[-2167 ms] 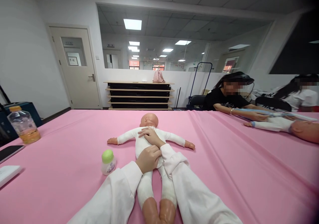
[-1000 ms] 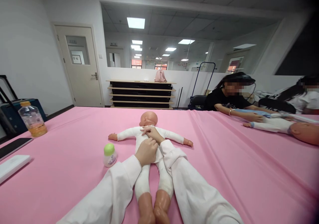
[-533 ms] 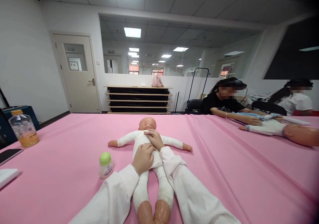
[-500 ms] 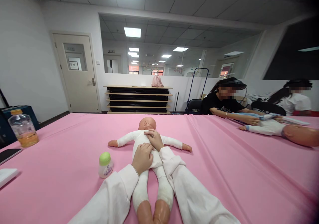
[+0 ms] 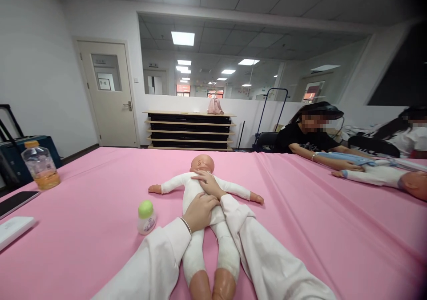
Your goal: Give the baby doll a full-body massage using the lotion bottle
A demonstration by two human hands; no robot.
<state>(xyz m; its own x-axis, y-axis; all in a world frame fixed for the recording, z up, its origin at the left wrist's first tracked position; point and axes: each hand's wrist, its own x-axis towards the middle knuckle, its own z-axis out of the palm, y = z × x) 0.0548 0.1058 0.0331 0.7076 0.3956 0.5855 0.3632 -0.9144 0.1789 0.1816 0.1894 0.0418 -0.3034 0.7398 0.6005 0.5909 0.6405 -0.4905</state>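
A baby doll (image 5: 190,191) in a white cloth suit lies stretched out on the pink tablecloth (image 5: 100,246), arms spread and head away from me. Its head is turned to the side, with an ear showing. My right hand (image 5: 211,185) lies across the upper torso, fingers extended to the left. Lower down, my left hand (image 5: 201,212) rests on the torso, its fingers laid across towards the right below my right hand. Both hands are open and touch the doll without gripping it. Left of the doll stands a small bottle with a green cap (image 5: 146,217).
On the left are a drink bottle (image 5: 40,168), a phone (image 5: 18,203) and a white box-like object (image 5: 15,231). At the right, a person in black (image 5: 293,137) handles blue cloth (image 5: 347,158) over another doll (image 5: 383,177). A suitcase (image 5: 30,157) stands beyond the table.
The view has shifted, moving the scene slightly right. My left hand's fingers now reach further across the doll's torso. My right hand stays on its upper torso.
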